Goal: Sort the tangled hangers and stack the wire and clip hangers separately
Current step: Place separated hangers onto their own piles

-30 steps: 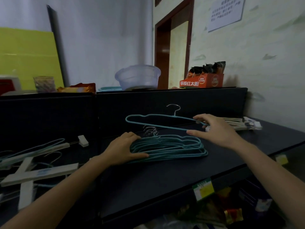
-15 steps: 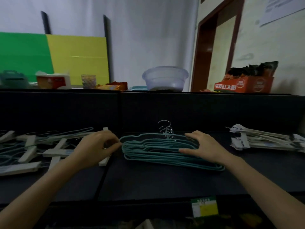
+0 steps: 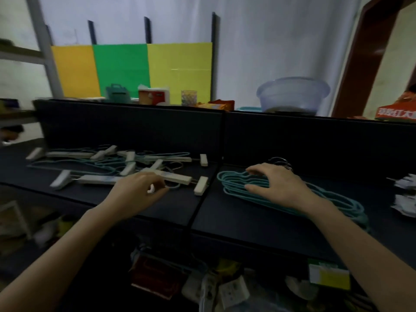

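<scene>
Head view: dark shelf [image 3: 247, 221] before coloured panels [image 3: 121, 68]; right fingers [image 3: 258, 171] flat on wire hangers [image 3: 234, 184], left fingers [image 3: 156, 182] curled, grasp unclear.

I'm working from a single wide-angle view, worn on the person's head. It faces forward and tips a little down across a dark shelf [image 3: 247, 224]. It is close enough that both forearms run in from the bottom corners, and the left hand [image 3: 137, 192] and right hand [image 3: 276, 185] sit mid-frame. The shelf's upright back board [image 3: 135, 129] crosses the middle, sloping down to the right. Above it, farther off, I see coloured panels [image 3: 121, 68] against the far wall. The bottom edge takes in clutter [image 3: 157, 280] under the shelf.
</scene>
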`<state>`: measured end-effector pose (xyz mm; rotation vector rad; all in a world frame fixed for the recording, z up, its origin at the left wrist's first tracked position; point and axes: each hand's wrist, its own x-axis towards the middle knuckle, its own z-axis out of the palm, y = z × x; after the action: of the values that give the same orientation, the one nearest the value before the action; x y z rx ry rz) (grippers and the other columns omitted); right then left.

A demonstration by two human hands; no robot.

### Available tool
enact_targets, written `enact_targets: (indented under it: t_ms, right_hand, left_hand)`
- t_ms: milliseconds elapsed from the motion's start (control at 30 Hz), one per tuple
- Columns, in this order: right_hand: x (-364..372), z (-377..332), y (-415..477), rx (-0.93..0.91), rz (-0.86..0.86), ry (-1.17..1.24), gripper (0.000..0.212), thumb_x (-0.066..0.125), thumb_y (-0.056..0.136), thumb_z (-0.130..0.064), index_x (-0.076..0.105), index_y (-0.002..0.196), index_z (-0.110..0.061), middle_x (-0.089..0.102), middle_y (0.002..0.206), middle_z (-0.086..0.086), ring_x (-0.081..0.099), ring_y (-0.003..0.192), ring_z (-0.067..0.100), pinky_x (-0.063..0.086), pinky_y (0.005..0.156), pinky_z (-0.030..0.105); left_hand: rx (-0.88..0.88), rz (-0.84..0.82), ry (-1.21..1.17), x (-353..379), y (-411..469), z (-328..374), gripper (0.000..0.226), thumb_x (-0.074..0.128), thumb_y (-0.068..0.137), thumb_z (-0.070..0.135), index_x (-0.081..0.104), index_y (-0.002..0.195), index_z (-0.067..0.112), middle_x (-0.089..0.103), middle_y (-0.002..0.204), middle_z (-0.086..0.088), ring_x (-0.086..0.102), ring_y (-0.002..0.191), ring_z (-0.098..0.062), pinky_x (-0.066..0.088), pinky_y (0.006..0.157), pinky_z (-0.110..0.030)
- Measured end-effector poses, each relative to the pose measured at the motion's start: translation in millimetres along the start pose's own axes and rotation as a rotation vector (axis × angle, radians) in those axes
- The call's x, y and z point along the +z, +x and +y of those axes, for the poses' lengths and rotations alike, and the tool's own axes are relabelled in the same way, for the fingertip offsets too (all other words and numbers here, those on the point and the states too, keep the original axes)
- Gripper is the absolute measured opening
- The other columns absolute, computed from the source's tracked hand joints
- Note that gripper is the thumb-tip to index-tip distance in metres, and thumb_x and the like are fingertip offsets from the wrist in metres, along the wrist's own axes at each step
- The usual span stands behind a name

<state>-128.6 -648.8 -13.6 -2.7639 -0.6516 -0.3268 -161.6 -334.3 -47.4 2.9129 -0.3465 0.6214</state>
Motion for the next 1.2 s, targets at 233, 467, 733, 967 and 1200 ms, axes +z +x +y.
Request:
enact_targets:
  t_ms: [233, 467, 733, 967, 1200]
  right_hand:
    - [38, -84, 42, -0.116, -0.073, 0.05, 0.044, 0.055, 0.087, -0.048, 0.051, 0.127, -0.03, 0.057, 0.127, -0.009, 0.054, 0.114, 0.013, 0.046, 0.095, 0.038]
    - [70, -162, 84, -0.099, -0.082, 0.077, 0.04, 0.053, 0.088, -0.048, 0.053, 0.124, -0.031, 0.059, 0.122, -0.012, 0.054, 0.113, 0.011, 0.046, 0.095, 0.036]
    - [111, -232, 123, -0.05, -0.068, 0.04, 0.04, 0.055, 0.088, -0.047, 0.054, 0.124, -0.028, 0.06, 0.123, -0.007, 0.055, 0.113, 0.012, 0.047, 0.093, 0.034]
    - [119, -267, 166, -0.046, -0.082, 0.071, 0.04, 0.056, 0.089, -0.044, 0.056, 0.123, -0.023, 0.061, 0.116, -0.006, 0.057, 0.103, 0.012, 0.049, 0.09, 0.034]
    - [134, -296, 236, -0.079, -0.133, 0.064, 0.041, 0.056, 0.089, -0.045, 0.055, 0.124, -0.025, 0.06, 0.121, -0.007, 0.055, 0.11, 0.014, 0.047, 0.096, 0.038]
  left_hand:
    - [-0.142, 0.016, 0.103, -27, -54, -76, 0.026, 0.049, 0.088, 0.047, 0.061, 0.102, 0.028, 0.061, 0.101, 0.01, 0.057, 0.096, -0.012, 0.047, 0.07, -0.026]
    - [-0.154, 0.028, 0.152, -57, -88, -153, 0.027, 0.048, 0.09, 0.043, 0.06, 0.106, 0.025, 0.06, 0.104, 0.009, 0.056, 0.097, -0.011, 0.038, 0.068, -0.022]
    - [-0.094, 0.022, 0.122, -66, -105, -241, 0.027, 0.047, 0.089, 0.046, 0.061, 0.104, 0.028, 0.059, 0.099, 0.013, 0.053, 0.094, -0.006, 0.041, 0.068, -0.02]
    - [-0.096, 0.05, 0.065, -63, -95, -295, 0.026, 0.048, 0.089, 0.045, 0.061, 0.102, 0.027, 0.05, 0.09, 0.017, 0.052, 0.094, -0.005, 0.036, 0.067, -0.02]
    - [-0.118, 0.045, 0.035, -50, -63, -349, 0.03, 0.048, 0.09, 0.044, 0.058, 0.11, 0.026, 0.055, 0.104, 0.012, 0.051, 0.103, -0.008, 0.034, 0.07, -0.02]
